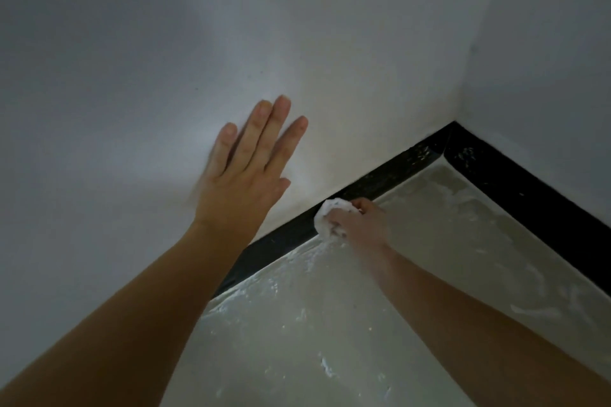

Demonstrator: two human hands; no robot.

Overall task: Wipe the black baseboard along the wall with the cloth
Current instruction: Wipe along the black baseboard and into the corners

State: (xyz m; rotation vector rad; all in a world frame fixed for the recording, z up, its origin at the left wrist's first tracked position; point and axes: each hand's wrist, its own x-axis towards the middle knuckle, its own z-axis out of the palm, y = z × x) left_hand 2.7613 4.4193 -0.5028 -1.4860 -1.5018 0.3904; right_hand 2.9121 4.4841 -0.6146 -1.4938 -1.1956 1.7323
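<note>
Dim, soft focus; corners dark; wide-angle bending at edges.

Cloth (325, 212) on baseboard (390, 175), left of the corner (453, 125).

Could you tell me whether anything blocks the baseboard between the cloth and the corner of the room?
Nothing visible does. The right hand holds the cloth against the baseboard, and the strip from there to the corner carries only pale specks. The left hand rests flat on the wall, above the strip.
</note>
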